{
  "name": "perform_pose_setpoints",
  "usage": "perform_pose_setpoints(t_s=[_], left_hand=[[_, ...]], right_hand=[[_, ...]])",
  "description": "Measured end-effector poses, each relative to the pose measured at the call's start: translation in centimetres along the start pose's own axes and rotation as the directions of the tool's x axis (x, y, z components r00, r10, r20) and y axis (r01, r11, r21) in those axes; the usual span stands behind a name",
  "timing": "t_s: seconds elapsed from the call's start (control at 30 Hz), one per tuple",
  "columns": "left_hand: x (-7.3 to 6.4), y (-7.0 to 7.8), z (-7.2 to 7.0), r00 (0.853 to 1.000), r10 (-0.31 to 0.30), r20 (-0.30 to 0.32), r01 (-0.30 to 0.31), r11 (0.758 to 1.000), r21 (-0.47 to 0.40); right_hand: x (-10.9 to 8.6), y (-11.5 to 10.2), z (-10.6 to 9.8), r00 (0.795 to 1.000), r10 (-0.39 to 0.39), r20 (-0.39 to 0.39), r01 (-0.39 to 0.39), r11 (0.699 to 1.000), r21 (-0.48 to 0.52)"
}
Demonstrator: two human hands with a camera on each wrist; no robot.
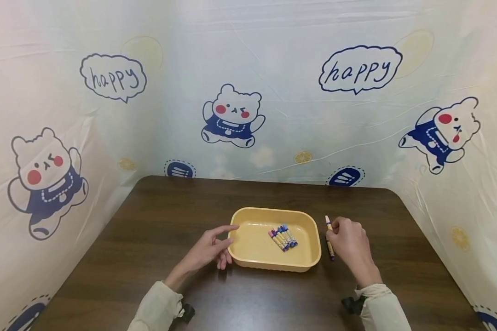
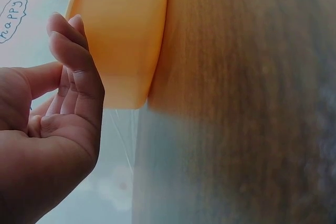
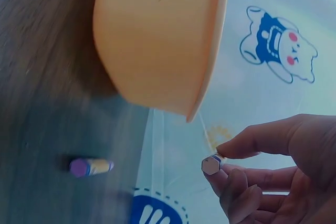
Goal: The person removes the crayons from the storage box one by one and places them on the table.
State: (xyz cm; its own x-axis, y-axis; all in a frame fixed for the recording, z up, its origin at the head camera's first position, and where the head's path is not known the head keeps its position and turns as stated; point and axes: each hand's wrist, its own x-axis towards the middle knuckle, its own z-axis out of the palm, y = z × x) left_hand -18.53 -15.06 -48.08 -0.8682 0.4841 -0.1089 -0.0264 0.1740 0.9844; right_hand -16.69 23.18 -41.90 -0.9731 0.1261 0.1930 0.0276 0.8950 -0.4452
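Note:
A yellow plastic tray (image 1: 273, 266) stands on the table with several crayons (image 1: 283, 238) lying side by side in it. My left hand (image 1: 209, 248) is at its left end, the index finger extended over the rim and the other fingers loosely bent outside. In the left wrist view the fingers (image 2: 71, 53) are close against the tray wall (image 2: 123, 40). To the right of the tray, my right hand (image 1: 349, 241) pinches a crayon with a pale six-sided end (image 3: 211, 165) between thumb and fingers. A second crayon, with a purple end (image 3: 89, 167), lies on the table below that hand.
The dark wooden table (image 1: 182, 197) has rounded back corners. A pale printed cloth (image 1: 281, 128) with bears and lettering hangs around its back and sides.

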Motion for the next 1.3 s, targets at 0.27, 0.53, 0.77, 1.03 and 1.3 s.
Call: perform_pose_setpoints(t_s=[0.27,0.53,0.77,1.03,1.3], left_hand=[[-0.1,0.0,0.0,1.0,-0.005,-0.007,0.005,1.0,0.001],[-0.2,-0.2,0.0,1.0,-0.002,-0.003,0.002,1.0,-0.013],[-0.2,-0.3,-0.1,1.0,0.001,-0.007,-0.001,1.0,-0.017],[-0.1,-0.4,-0.1,1.0,0.006,0.001,-0.006,1.0,-0.015],[0.0,-0.4,-0.1,1.0,0.017,0.007,-0.017,1.0,-0.019]], right_hand=[[-0.1,1.9,0.4,0.998,0.038,0.043,-0.037,0.999,-0.026],[-0.2,3.7,1.5,0.987,0.072,0.142,-0.066,0.997,-0.042],[-0.1,4.8,2.7,0.972,0.098,0.212,-0.089,0.995,-0.051],[0.0,5.3,3.1,0.973,0.087,0.215,-0.078,0.996,-0.051],[-0.1,5.1,3.1,0.977,0.055,0.206,-0.048,0.998,-0.042]])
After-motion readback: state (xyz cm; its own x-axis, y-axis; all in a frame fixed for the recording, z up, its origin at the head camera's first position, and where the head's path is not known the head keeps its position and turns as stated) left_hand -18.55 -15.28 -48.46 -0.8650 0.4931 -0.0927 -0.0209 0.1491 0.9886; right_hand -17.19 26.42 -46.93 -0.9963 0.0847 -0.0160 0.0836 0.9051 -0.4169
